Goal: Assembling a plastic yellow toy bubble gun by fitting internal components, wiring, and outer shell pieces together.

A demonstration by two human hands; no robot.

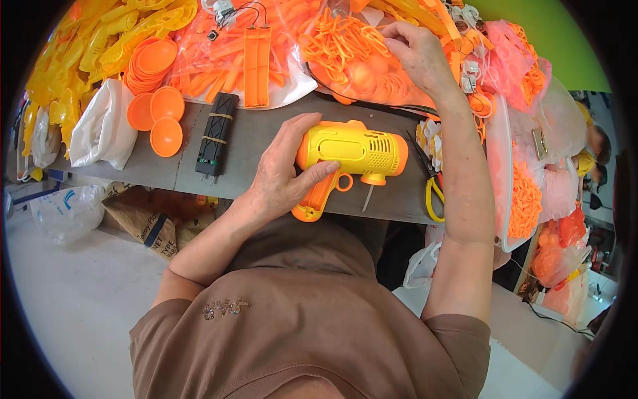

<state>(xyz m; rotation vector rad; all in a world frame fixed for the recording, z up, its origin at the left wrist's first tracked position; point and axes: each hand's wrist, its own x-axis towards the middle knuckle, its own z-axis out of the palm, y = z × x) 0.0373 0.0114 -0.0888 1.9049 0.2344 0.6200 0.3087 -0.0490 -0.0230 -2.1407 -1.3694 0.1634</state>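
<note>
My left hand (284, 159) is wrapped round a yellow and orange toy gun (352, 151) with a round body, vent slots and an orange handle. The toy gun lies on its side over the near edge of the grey table (266, 126), and a thin pale tube sticks out below its nozzle. Up at the far right, my right hand (420, 56) is bent down with fingers closed at a heap of orange rubbery loops (349, 40). Whether a loop sits between its fingertips cannot be made out. Yellow-handled scissors (433, 193) lie just right of the toy gun.
Left of my hands are a black battery case (218, 133), orange discs (166, 136), a white bag (105, 126) and yellow shell parts (93, 46). Behind lie an orange tray-shaped part (257, 66) and orange strips (206, 50). A bin of orange pieces (525, 193) stands right.
</note>
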